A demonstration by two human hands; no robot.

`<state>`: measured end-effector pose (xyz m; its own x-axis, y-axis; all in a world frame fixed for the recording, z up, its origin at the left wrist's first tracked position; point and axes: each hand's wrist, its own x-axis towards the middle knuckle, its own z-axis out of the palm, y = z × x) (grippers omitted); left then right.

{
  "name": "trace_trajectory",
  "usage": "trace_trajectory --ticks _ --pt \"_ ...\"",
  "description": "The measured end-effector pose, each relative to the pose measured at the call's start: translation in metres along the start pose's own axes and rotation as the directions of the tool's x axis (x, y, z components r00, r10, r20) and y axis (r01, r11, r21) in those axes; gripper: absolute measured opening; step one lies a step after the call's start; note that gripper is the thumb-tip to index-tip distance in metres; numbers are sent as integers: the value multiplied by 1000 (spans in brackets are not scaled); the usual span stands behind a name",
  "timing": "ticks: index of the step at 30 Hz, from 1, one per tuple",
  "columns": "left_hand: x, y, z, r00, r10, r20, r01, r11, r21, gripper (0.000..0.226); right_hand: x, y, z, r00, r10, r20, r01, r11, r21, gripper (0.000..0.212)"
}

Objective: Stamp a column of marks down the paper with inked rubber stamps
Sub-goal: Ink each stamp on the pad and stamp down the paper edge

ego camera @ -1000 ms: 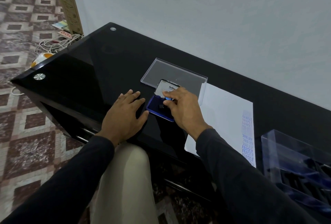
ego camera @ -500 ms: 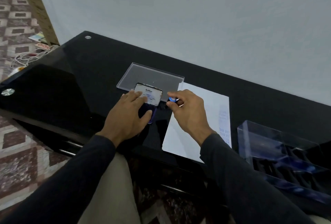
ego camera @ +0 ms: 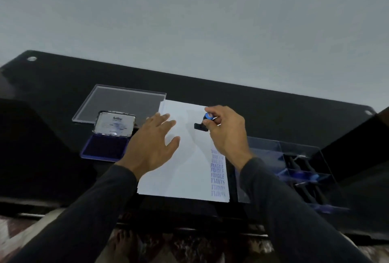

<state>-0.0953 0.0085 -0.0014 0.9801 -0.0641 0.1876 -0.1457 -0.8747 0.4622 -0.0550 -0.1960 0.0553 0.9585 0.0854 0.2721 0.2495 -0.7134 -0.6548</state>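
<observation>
We note a glossy black glass table (ego camera: 63, 86) set against a plain grey wall (ego camera: 189, 10), with round metal fasteners at its far corners. On it lies a thin stack of white paper (ego camera: 185, 157), rectangular, matte, its edges slightly offset. Down the right margin of the top sheet runs a column of stamped marks (ego camera: 217, 171) in blue-violet ink; we read FRAGILE in the middle of it and SAMPLE, inverted, nearer the front edge, while the upper marks are too smeared to read.

Our right hand (ego camera: 226, 130) pinches a rubber stamp (ego camera: 205, 122) between thumb and curled fingers. The stamp has a rounded blue cap on its handle and a flat black rectangular base; it is held over the upper part of the paper, above the column. We cannot tell whether the base touches the sheet.

Our left hand (ego camera: 151, 147) is over the left edge of the paper with fingers straight and spread wide, holding nothing; whether the palm presses down cannot be told.

Just left of the paper sits the ink pad (ego camera: 105, 149), a shallow rectangular tin with a dark blue felt surface, its hinged metal lid (ego camera: 114, 124) raised and bearing a printed label. Behind it lies a flat clear acrylic lid (ego camera: 122, 105), one corner beside the sheet. To the right stands a clear plastic stamp case (ego camera: 294, 170) holding dark stamps in slots.

Both sleeves are dark, smooth fabric.
</observation>
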Motion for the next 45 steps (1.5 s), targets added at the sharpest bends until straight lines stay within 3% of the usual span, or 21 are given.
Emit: trace_trajectory --ticks 6,25,31,45 --pt "25 18 19 998 37 41 -38 999 12 57 21 30 -21 998 3 -59 -6 999 -48 16" --pt "100 32 64 992 93 85 -97 994 46 53 75 68 -12 1000 -10 18 13 989 -144 33" --pt "106 24 71 988 112 103 -121 988 93 62 77 69 -6 999 -16 48 23 988 -154 32" --pt "104 18 80 990 120 79 -129 984 120 58 75 74 2 996 9 84 5 986 -166 32"
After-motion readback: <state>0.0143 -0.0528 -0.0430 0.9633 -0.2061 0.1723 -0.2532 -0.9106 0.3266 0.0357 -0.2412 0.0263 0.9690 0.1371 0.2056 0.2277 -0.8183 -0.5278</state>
